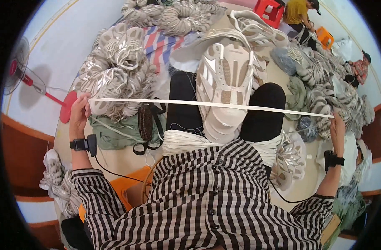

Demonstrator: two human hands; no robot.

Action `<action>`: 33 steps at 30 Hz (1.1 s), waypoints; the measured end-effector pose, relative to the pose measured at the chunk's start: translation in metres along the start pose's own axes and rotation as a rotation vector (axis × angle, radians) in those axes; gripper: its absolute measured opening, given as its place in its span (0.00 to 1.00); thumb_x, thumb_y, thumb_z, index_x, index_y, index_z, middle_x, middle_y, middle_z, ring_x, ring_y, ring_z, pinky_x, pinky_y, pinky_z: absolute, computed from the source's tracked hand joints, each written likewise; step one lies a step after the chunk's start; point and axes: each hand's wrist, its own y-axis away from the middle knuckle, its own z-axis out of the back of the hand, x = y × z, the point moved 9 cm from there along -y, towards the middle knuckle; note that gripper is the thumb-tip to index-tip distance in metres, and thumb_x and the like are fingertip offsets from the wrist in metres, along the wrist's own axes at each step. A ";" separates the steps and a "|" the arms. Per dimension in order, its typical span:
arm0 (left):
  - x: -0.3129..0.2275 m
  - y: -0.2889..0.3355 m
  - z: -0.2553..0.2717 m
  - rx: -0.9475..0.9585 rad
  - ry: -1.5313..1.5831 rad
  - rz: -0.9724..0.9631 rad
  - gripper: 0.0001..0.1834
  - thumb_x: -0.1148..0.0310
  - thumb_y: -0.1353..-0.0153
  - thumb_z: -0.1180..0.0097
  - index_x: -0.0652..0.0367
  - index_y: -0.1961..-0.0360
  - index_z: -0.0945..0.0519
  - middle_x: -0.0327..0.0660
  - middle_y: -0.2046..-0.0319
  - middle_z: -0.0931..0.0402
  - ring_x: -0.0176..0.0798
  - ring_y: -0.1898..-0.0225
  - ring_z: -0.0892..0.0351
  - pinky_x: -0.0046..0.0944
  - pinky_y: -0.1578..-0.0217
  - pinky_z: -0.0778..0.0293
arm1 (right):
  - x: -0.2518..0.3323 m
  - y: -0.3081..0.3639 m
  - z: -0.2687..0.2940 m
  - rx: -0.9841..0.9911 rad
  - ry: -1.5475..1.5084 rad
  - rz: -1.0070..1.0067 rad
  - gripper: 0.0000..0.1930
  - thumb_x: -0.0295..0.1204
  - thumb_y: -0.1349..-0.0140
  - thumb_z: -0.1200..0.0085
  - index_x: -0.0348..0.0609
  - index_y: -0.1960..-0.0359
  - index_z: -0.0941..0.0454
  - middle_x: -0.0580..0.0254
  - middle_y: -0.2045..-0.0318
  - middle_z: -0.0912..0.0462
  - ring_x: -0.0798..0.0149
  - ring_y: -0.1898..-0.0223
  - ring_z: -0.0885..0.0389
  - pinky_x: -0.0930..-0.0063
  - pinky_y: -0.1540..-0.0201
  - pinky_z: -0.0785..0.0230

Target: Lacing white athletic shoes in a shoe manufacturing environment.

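Observation:
A flat white shoelace (169, 101) stretches almost straight from side to side between my hands. At its left end my left hand (79, 111) is closed on it, and my right hand (337, 132) grips the other end. Below the lace, between my black-clad knees, rests a beige and white sneaker upper (226, 79), its toe pointing toward me. The lace crosses over the toe part; whether it touches cannot be told. Across my lap lies a bundle of white laces (190, 143).
Bundled shoe uppers (119, 66) are heaped at left, with more (182, 18) at the back. A pink fan (27, 79) stands far left. Uppers (328, 96) and two people (299, 14) are at right. A red stool (269, 12) stands behind.

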 end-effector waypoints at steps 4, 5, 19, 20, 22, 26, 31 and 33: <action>0.008 -0.007 0.013 -0.015 -0.071 -0.023 0.14 0.65 0.35 0.50 0.63 0.53 0.26 0.29 0.85 0.35 0.24 0.87 0.40 0.23 0.85 0.42 | -0.042 0.013 -0.011 0.046 -0.044 -0.155 0.11 0.26 0.37 0.59 0.31 0.58 0.30 0.45 0.76 0.30 0.46 0.73 0.31 0.63 0.65 0.36; 0.008 -0.009 0.019 -0.031 -0.058 -0.030 0.16 0.65 0.35 0.50 0.64 0.52 0.26 0.30 0.83 0.35 0.24 0.86 0.39 0.23 0.85 0.43 | -0.050 0.014 -0.012 0.060 -0.095 -0.153 0.11 0.26 0.37 0.60 0.32 0.59 0.30 0.48 0.77 0.32 0.48 0.74 0.32 0.64 0.65 0.36; 0.057 -0.009 0.139 -0.343 -0.047 0.010 0.16 0.67 0.36 0.49 0.63 0.50 0.26 0.30 0.82 0.33 0.24 0.85 0.37 0.24 0.85 0.43 | -0.154 0.053 -0.004 -0.147 -0.321 -0.409 0.12 0.25 0.41 0.64 0.37 0.65 0.26 0.68 0.82 0.33 0.74 0.81 0.36 0.77 0.80 0.44; 0.056 -0.008 0.139 -0.318 -0.059 -0.017 0.16 0.67 0.36 0.49 0.63 0.50 0.26 0.30 0.82 0.33 0.24 0.85 0.37 0.24 0.85 0.43 | -0.167 0.061 -0.005 -0.191 -0.377 -0.508 0.13 0.25 0.41 0.64 0.36 0.65 0.25 0.67 0.82 0.31 0.73 0.81 0.36 0.77 0.80 0.42; 0.062 -0.003 0.147 -0.399 -0.091 0.035 0.16 0.66 0.37 0.49 0.62 0.51 0.25 0.30 0.83 0.33 0.24 0.86 0.38 0.24 0.85 0.44 | -0.173 0.065 -0.007 -0.195 -0.394 -0.492 0.13 0.25 0.41 0.64 0.36 0.64 0.25 0.66 0.81 0.31 0.73 0.82 0.35 0.77 0.80 0.41; 0.056 -0.006 0.149 -0.390 -0.177 0.004 0.14 0.66 0.37 0.48 0.62 0.53 0.24 0.29 0.84 0.33 0.23 0.86 0.38 0.23 0.85 0.45 | -0.189 0.079 -0.012 -0.232 -0.498 -0.548 0.14 0.25 0.41 0.64 0.35 0.62 0.25 0.65 0.81 0.29 0.71 0.83 0.32 0.75 0.81 0.39; 0.053 -0.004 0.189 -0.557 -0.296 -0.027 0.11 0.64 0.39 0.46 0.56 0.58 0.21 0.26 0.85 0.38 0.22 0.86 0.41 0.24 0.86 0.46 | -0.212 0.101 -0.013 -0.309 -0.334 -0.728 0.14 0.26 0.42 0.59 0.36 0.59 0.23 0.59 0.82 0.24 0.68 0.81 0.24 0.74 0.79 0.32; 0.069 -0.009 0.205 -0.534 -0.243 0.037 0.08 0.61 0.38 0.47 0.52 0.65 0.22 0.25 0.85 0.39 0.22 0.85 0.43 0.25 0.85 0.47 | -0.213 0.103 -0.019 -0.361 -0.396 -0.769 0.12 0.27 0.43 0.54 0.36 0.60 0.22 0.60 0.83 0.24 0.68 0.82 0.24 0.72 0.79 0.31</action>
